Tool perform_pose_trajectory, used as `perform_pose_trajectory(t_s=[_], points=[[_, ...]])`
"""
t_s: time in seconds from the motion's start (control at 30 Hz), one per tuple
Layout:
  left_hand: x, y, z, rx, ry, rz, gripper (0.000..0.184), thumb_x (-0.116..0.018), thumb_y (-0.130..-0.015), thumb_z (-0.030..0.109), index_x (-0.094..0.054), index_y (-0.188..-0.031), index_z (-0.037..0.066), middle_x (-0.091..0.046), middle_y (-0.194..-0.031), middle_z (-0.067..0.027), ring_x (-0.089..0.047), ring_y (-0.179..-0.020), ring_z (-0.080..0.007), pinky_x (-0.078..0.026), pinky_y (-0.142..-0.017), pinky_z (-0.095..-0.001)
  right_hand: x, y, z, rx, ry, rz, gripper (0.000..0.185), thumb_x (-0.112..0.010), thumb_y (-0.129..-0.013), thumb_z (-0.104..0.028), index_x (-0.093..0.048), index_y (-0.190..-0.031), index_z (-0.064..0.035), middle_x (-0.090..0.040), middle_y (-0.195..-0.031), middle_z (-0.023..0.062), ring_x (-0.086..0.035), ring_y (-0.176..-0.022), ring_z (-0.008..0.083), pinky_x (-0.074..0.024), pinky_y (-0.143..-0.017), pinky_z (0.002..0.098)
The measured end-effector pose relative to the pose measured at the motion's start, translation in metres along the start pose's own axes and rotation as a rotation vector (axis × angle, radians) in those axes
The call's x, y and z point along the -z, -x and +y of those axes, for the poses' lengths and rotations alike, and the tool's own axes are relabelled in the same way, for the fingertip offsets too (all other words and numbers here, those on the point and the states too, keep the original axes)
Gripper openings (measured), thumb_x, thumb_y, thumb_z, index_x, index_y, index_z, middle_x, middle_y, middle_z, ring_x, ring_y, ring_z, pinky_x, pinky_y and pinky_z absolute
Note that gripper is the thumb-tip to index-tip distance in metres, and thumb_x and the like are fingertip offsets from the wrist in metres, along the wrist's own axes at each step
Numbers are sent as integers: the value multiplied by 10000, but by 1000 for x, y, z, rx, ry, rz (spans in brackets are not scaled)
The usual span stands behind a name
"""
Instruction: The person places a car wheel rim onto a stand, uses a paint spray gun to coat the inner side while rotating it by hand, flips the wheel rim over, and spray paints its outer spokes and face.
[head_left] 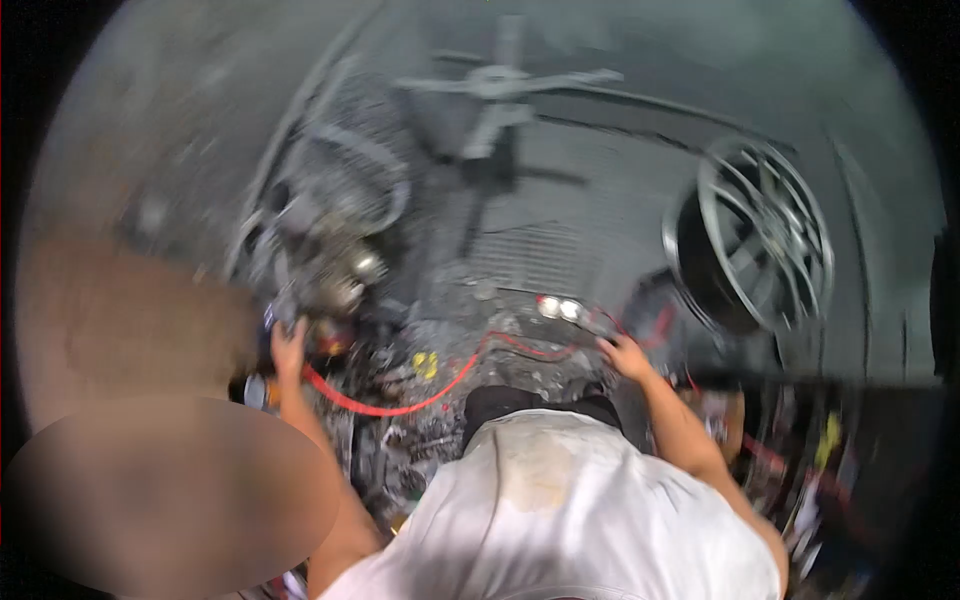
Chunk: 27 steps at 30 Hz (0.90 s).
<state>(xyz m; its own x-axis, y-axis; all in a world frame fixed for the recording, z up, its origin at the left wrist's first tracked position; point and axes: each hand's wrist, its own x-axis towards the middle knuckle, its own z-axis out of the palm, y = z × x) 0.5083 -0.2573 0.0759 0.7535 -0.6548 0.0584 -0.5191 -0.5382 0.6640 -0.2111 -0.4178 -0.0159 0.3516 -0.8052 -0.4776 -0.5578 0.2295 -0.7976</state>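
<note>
The left hand [289, 345] is upright beside dark, blurred clutter; whether its fingers close on anything, I cannot tell. From just beside its wrist, the red hose [380, 411] sags and runs rightward towards the other hand. It looks light, bendy and hard to break, perhaps slick if greasy; a full wrap near either end should control the sag. At right, the right hand [625, 355] has its fingers near the hose, but blur hides their closure. Beyond that hand stands a spoked wheel [775, 226], likely heavy and stiff.

blur hides what the left hand [288, 347] and right hand [622, 356] touch; nearby clutter [415, 445] is smeared.
</note>
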Motion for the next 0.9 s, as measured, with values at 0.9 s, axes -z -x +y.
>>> perform_pose_trajectory(t_s=[0.9], points=[[-286,510,272,-286,215,-927,475,-808,-867,354,-656,-1150,4,-726,-1082,-169,-681,-998,-262,-527,-901,-388,46,218,74,-30,-319,760,947,-786,-834,-525,-405,-1482,52,-581,-1376,316,-574,-1298,417,-443,-1091,444]])
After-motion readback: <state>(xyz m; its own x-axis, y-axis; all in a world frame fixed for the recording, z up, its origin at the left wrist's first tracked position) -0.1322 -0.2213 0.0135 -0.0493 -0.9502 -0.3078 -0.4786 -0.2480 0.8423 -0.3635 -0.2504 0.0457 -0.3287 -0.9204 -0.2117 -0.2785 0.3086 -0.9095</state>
